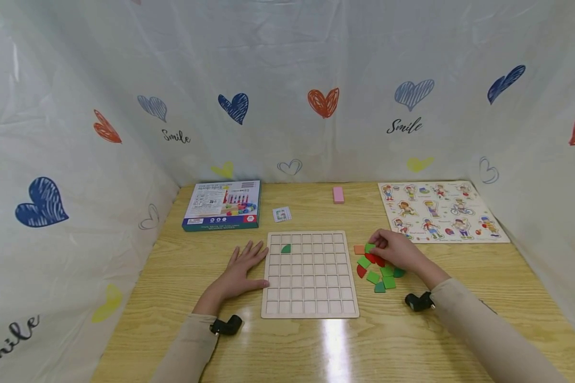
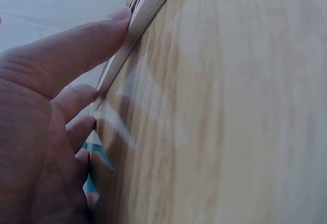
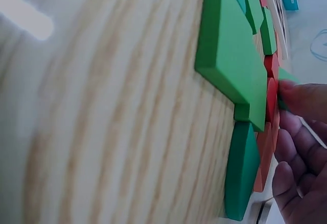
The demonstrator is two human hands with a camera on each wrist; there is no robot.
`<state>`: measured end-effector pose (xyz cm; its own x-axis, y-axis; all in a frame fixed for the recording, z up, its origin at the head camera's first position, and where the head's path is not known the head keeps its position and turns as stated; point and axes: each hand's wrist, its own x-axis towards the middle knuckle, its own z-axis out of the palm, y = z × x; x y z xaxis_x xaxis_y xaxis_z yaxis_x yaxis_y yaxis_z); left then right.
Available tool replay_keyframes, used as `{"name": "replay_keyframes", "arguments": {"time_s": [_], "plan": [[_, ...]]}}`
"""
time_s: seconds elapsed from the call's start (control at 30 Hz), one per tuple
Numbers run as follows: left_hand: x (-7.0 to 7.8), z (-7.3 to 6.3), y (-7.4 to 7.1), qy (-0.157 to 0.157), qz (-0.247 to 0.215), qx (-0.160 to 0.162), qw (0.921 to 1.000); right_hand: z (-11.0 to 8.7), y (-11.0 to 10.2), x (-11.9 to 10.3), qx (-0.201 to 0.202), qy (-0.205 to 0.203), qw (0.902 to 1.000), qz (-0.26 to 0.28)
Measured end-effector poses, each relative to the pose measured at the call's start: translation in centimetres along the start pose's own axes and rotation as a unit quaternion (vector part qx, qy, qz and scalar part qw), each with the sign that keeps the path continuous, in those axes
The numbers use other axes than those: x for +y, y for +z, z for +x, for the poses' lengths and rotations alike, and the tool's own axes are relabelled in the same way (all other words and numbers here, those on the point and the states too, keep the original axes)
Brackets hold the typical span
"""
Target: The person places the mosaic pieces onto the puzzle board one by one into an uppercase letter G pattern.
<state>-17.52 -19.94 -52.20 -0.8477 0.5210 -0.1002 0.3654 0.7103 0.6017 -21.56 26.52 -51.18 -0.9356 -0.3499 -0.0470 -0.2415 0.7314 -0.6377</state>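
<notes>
A wooden grid board (image 1: 309,287) lies flat on the table, with one green quarter-circle tile (image 1: 286,248) in a cell near its upper left. My left hand (image 1: 239,270) rests spread on the table, thumb and fingertips against the board's left edge (image 2: 144,17). Right of the board is a loose pile of green squares (image 1: 373,277), red quarter-circles (image 1: 361,271) and an orange tile (image 1: 359,249). Over the far end of that pile, my right hand (image 1: 396,250) pinches a green tile (image 1: 369,248) between thumb and fingers; the right wrist view shows only a sliver of it.
Behind the board lie a small picture card (image 1: 282,214) and a pink block (image 1: 338,195). A boxed set (image 1: 220,210) stands at the back left. The back right holds a wooden puzzle board with figures (image 1: 441,213). White curtain (image 1: 278,64) surrounds the table (image 1: 388,340).
</notes>
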Motion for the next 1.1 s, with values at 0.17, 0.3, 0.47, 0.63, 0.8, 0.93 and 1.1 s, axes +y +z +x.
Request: {"name": "replay_keyframes", "arguments": {"time_s": [0.17, 0.3, 0.47, 0.63, 0.8, 0.93, 1.1], "plan": [[0.0, 0.0, 0.0, 0.001, -0.001, 0.001, 1.0000, -0.1, 0.0, -0.4, 0.010, 0.000, 0.9998, 0.016], [-0.1, 0.0, 0.1, 0.001, 0.000, 0.002, 1.0000, 0.0, 0.0, -0.8, 0.032, 0.000, 0.9989, 0.034], [-0.1, 0.1, 0.1, -0.001, 0.001, 0.002, 1.0000, 0.5, 0.5, -1.7, 0.046, -0.010, 0.9978, 0.047], [-0.2, 0.1, 0.1, -0.001, 0.001, 0.004, 1.0000, 1.5, 1.7, -2.9, 0.049, -0.042, 0.9953, 0.072], [-0.2, 0.0, 0.1, 0.001, 0.000, 0.005, 1.0000, 2.8, 3.0, -4.8, 0.040, -0.053, 0.9937, 0.091], [-0.2, 0.0, 0.1, 0.000, 0.000, 0.002, 1.0000, 3.8, 4.4, -6.5, 0.025, -0.053, 0.9922, 0.110], [-0.3, 0.1, 0.2, -0.001, 0.001, 0.002, 1.0000, 5.1, 6.3, -8.4, 0.012, -0.055, 0.9925, 0.109]]}}
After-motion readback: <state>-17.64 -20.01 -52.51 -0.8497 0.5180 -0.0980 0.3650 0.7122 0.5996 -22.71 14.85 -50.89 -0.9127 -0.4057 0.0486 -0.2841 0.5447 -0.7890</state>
